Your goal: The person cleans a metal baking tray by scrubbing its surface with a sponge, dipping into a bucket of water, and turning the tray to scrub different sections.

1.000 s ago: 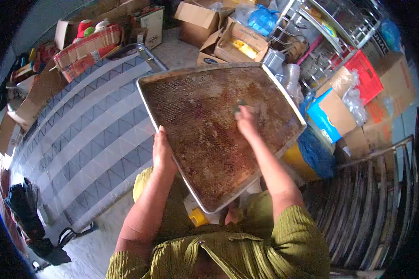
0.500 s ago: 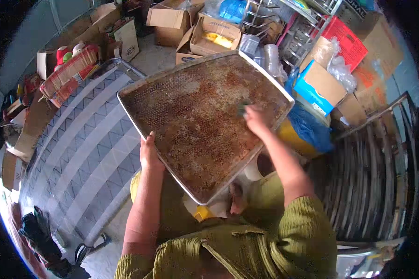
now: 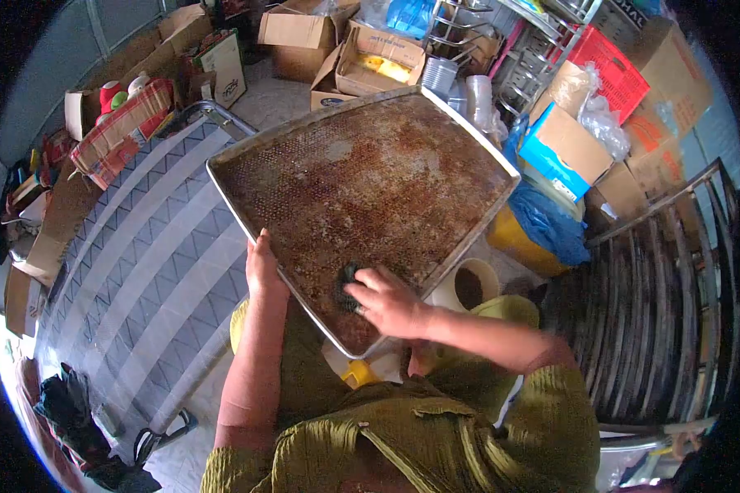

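A large rectangular baking tray [image 3: 403, 172], its perforated surface covered in brown rust-like stains, is tilted up before me above my lap. My left hand [image 3: 265, 267] grips its left rim, thumb over the edge. Pressed to the lower part of the tray is my right hand [image 3: 386, 300], its fingers closed on a dark green scouring pad [image 3: 349, 287]. Part of the pad is hidden under the fingers. Below the tray's right edge stands a pale bucket [image 3: 477, 281] with something dark inside.
At left lies a grey striped mat-covered bed frame [image 3: 140, 271]. Slatted dark metal racks [image 3: 641, 312] stand at right. Cardboard boxes [image 3: 378, 62], a red crate [image 3: 608, 74], a blue-sided box [image 3: 563, 152] and a yellow container with blue plastic [image 3: 547, 230] crowd the far side.
My right hand has swept the scouring pad from the tray's right side down and left to its lower corner area. My left hand and the tray stay nearly where they were.
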`<state>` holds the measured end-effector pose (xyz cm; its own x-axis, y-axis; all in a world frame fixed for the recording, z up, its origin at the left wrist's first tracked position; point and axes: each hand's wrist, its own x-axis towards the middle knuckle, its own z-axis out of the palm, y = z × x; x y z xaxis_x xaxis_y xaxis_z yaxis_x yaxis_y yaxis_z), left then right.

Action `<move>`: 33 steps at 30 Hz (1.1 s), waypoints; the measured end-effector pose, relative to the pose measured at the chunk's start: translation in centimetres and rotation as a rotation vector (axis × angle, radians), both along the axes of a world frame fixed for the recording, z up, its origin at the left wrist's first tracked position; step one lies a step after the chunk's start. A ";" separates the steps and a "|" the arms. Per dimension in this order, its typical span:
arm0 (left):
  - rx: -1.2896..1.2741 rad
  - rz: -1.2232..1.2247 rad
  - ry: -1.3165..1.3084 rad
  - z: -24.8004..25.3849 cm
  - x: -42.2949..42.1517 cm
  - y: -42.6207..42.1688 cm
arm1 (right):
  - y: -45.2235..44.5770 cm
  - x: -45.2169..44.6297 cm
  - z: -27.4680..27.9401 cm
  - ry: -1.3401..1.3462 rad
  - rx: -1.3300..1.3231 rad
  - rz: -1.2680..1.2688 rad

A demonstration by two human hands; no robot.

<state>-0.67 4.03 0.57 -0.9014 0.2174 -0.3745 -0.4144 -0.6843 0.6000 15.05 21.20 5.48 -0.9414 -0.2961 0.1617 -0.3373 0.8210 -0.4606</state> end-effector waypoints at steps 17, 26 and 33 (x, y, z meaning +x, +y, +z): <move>-0.070 0.060 -0.085 -0.3 -0.6 -0.1 | 11.1 -15.8 -8.4 0.414 -0.075 -0.498; 0.006 -0.016 -0.098 -1.2 -0.5 -0.4 | -3.0 -14.9 -3.2 0.164 -0.151 0.302; -0.060 0.061 -0.067 1.2 0.1 0.1 | 8.3 -28.3 -8.6 0.302 -0.084 -0.477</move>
